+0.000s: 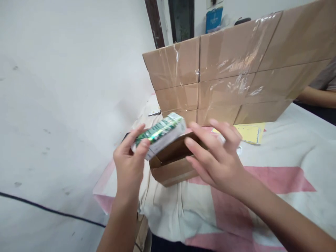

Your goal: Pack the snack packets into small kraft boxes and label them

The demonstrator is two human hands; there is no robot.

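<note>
Pinched by one end, a small green and white box (161, 133) is in my left hand (131, 154). It is tilted, its far end raised, above the left part of an open brown cardboard box (175, 172). My right hand (217, 154) is over the right side of that cardboard box, fingers apart and slightly blurred, holding nothing that I can see. The small box and the right fingertips are a little apart. Inside the cardboard box it is dark, and my right hand hides part of its opening.
A tall taped cardboard panel (225, 70) stands behind the box. A yellow sheet (252, 133) lies on the white and pink cloth (278, 210). On the left is a white wall (65, 87) with a black cable (52, 210). At far right another person's arm (317, 97) shows.
</note>
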